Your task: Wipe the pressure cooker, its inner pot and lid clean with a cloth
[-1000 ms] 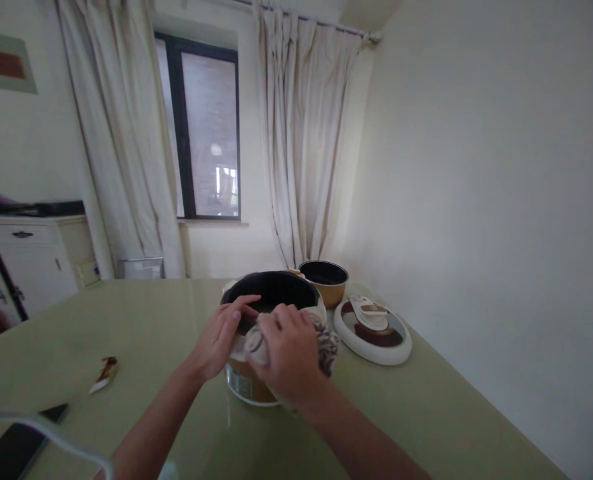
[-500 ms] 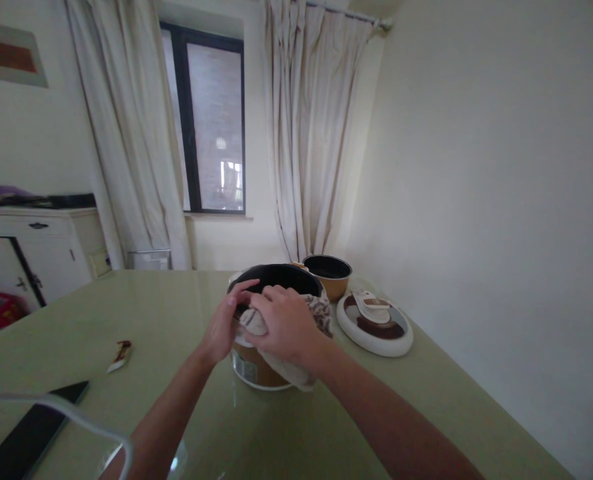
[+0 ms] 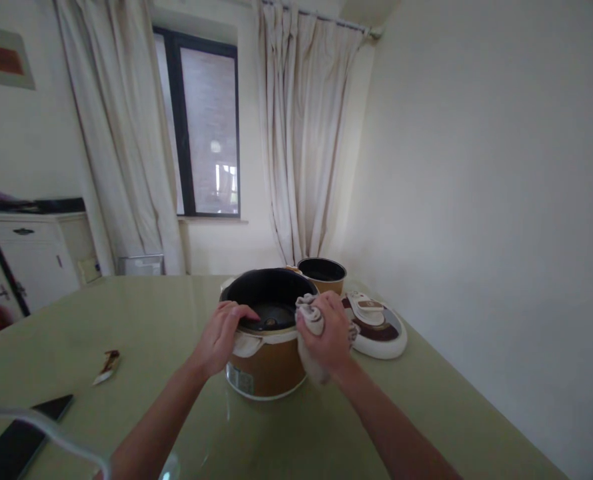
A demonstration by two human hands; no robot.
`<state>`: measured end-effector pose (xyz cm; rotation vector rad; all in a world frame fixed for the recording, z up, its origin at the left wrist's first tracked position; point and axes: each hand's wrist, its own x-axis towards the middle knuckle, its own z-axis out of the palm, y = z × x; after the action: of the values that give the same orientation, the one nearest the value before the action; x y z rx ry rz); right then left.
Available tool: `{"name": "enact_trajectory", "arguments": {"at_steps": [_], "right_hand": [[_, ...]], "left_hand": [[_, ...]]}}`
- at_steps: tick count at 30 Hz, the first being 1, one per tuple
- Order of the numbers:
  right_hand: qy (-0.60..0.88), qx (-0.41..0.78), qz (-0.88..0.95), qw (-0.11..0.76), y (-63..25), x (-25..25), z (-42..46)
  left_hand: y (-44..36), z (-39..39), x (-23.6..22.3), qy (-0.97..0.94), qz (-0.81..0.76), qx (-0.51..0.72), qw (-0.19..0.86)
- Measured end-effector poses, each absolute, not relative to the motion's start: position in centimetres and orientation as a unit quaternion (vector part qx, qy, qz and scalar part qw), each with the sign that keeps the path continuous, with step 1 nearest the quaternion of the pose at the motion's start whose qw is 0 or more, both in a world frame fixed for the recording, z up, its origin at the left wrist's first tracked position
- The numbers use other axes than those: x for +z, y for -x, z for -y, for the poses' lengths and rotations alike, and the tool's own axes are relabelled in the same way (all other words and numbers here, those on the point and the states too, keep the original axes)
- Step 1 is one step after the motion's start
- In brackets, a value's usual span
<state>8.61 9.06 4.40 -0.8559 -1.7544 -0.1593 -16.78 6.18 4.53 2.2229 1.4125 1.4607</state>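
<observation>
A rice cooker body (image 3: 272,370), brown with a white rim and a dark inside, stands on the table in front of me. My left hand (image 3: 221,337) grips its near left rim, the thumb reaching over the edge to the inside. In my right hand (image 3: 330,332) a bunched pale cloth (image 3: 312,357) with dark markings is held against the cooker's right rim. Behind it sits a pot (image 3: 335,287) with a black inside and brown outer wall. The white and brown lid (image 3: 379,348) lies flat to the right.
On the green table (image 3: 166,313), a small wrapper-like scrap (image 3: 108,367) lies to the left. Nearer me are a flat dark device (image 3: 24,433) and a pale cable (image 3: 51,433). A wall (image 3: 476,267) runs along the table's right side.
My right hand has moved right with the cloth, from the cooker's front rim to its right side. My left hand has settled on the left rim, and the cooker's inside shows more.
</observation>
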Motion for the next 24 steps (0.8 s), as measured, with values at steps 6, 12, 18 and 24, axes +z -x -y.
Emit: {"name": "enact_trajectory", "arguments": {"at_steps": [6,12,18,24], "right_hand": [[0.161,-0.230,0.820,0.498,-0.3,2.0,-4.5],[0.318,-0.041,0.688,0.651,-9.1,0.8,-10.1],[0.478,0.153,0.487,0.715,-9.4,-3.9,-9.5],[0.395,0.044,0.614,0.682,-6.8,-2.4,-6.4]], "left_hand": [[17.5,-6.1,4.3,-0.749,-0.451,0.484,0.015],[16.0,-5.9,4.4,-0.734,-0.478,0.483,0.018],[14.6,-5.4,4.4,-0.730,-0.483,0.483,-0.014],[14.5,-5.1,4.4,-0.724,-0.485,0.491,-0.014]]}}
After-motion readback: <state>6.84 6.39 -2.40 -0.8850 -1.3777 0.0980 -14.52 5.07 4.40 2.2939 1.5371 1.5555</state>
